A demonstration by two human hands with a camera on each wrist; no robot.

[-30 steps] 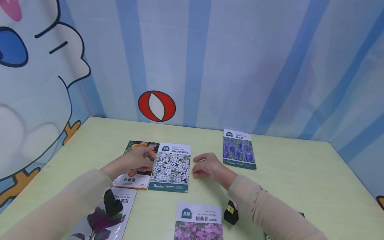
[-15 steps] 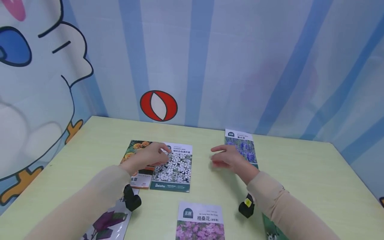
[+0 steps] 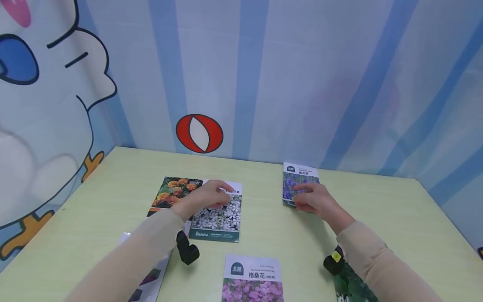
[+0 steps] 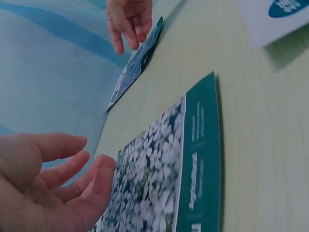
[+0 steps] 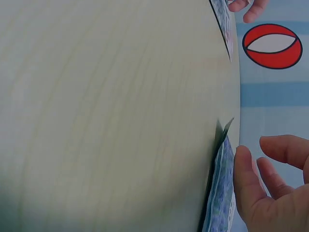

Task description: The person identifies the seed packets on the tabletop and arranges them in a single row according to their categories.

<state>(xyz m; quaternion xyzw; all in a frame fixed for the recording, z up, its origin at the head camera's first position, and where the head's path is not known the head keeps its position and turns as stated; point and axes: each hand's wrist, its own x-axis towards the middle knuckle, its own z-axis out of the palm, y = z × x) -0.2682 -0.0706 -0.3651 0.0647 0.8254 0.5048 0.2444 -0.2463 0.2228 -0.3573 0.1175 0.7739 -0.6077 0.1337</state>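
Note:
My left hand (image 3: 209,195) hovers over a seed packet with white flowers (image 3: 216,222), its fingers loosely bent and holding nothing. In the left wrist view, a gap shows between the thumb and fingers beside this packet's edge. My right hand (image 3: 318,202) is over a seed packet with purple-blue flowers (image 3: 299,170), covering its lower right part. The right wrist view shows the right fingers (image 5: 245,179) very near this packet's face; whether they touch it I cannot tell. An orange-flower packet (image 3: 173,193) lies left of the white-flower one, partly under my left arm.
A pink-flower packet (image 3: 252,279) lies at the front middle of the pale wooden table (image 3: 260,235). Partly under the sleeves are a purple-leaf packet (image 3: 155,277) at front left and a green packet (image 3: 351,282) at front right. A striped blue backdrop (image 3: 279,84) stands behind.
Both hands have moved right: the left from the orange-flower packet to over the white-flower packet, the right from beside the white-flower packet to the purple-blue one. The packets have stayed in place.

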